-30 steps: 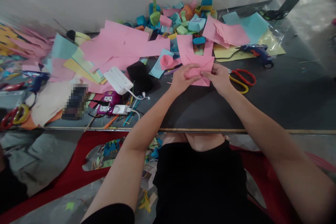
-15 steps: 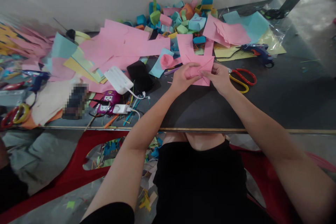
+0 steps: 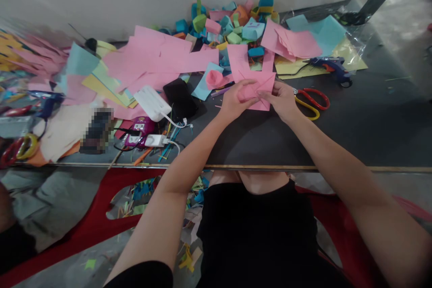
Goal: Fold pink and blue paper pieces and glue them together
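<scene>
A creased pink paper sheet lies on the dark table in front of me. My left hand pinches its left part with fingers curled over the fold. From the other side my right hand grips the sheet's right edge, thumb and fingers pressed on the paper. Both hands meet at the middle of the sheet.
Red-and-yellow scissors lie just right of my right hand. A blue glue gun rests farther right. Pink sheets, folded paper pieces, a white power bank and a black pouch crowd the left and back.
</scene>
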Available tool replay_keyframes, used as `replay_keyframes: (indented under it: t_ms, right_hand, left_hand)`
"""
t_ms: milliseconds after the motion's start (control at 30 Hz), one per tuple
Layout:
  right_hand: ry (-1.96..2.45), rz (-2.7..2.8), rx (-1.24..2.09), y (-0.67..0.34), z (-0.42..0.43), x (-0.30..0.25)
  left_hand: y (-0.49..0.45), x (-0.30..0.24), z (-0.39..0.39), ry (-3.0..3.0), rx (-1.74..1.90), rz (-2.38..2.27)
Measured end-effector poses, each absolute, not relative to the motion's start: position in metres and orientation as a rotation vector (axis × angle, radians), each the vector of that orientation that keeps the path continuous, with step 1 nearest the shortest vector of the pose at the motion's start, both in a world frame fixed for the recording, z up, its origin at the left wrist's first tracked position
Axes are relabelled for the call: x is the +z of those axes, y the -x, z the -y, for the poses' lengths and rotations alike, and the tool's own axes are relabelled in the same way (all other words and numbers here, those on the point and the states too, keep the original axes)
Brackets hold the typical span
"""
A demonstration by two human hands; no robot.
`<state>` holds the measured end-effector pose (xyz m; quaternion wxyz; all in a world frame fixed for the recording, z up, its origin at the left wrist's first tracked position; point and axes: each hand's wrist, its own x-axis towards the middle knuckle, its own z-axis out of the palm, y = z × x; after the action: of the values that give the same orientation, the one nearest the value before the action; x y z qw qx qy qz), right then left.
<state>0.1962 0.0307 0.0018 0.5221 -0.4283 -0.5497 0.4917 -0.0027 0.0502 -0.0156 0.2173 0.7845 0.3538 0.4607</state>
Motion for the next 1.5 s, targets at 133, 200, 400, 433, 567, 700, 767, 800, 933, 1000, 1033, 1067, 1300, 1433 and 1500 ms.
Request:
replay_keyframes:
  t_ms: [133,200,400,433,567,700,767,800,933,1000,1033,1067,1300,1433,1500]
  right_hand:
    - [1.026,1.314,1.182,-0.196,-0.031,0.002]
    - [1.005,1.310,1.187,-0.196,-0.031,0.003]
    - [1.005,1.302,1.177,-0.197,-0.032,0.001]
    - [1.011,1.307,1.174,-0.197,-0.032,0.001]
    - [1.027,1.312,1.168,-0.197,-0.032,0.001]
    - [1.024,1.306,1.181,-0.196,-0.031,0.002]
    - [1.003,1.296,1.191,-0.196,-0.031,0.003]
    - [0.993,1.292,1.192,-0.196,-0.031,0.003]
    - [1.012,1.282,1.186,-0.195,-0.032,0.002]
    - [1.035,1.273,1.178,-0.196,-0.032,0.001]
    - [1.041,1.267,1.171,-0.196,-0.033,0.001]
    - [1.043,1.264,1.164,-0.196,-0.033,0.001]
    - [0.998,1.297,1.149,-0.197,-0.033,0.001]
    - [1.062,1.311,1.170,-0.198,-0.033,0.000]
    - [1.044,1.322,1.166,-0.197,-0.034,-0.002]
  left_hand:
    - [0.003,-0.015,-0.050,-2.180,1.280,-0.984]
    - [0.002,-0.014,-0.049,-2.188,1.279,-0.988]
    - [0.003,-0.015,-0.051,-2.198,1.316,-0.958]
    - [0.003,-0.016,-0.051,-2.200,1.318,-0.955]
    - [0.003,-0.017,-0.052,-2.205,1.294,-0.990]
    - [0.003,-0.016,-0.050,-2.201,1.287,-0.996]
    - [0.002,-0.014,-0.048,-2.187,1.292,-1.007]
    - [0.002,-0.014,-0.047,-2.177,1.300,-1.015]
    - [0.002,-0.012,-0.045,-2.106,1.349,-1.076]
    - [0.004,-0.013,-0.048,-2.044,1.403,-1.092]
    - [0.005,-0.014,-0.050,-2.005,1.434,-1.105]
    - [0.006,-0.017,-0.053,-1.960,1.465,-1.126]
    - [0.012,-0.049,-0.082,-1.602,1.725,-1.304]
    - [0.018,-0.066,-0.094,-1.592,1.682,-1.365]
    - [0.023,-0.074,-0.101,-1.599,1.635,-1.349]
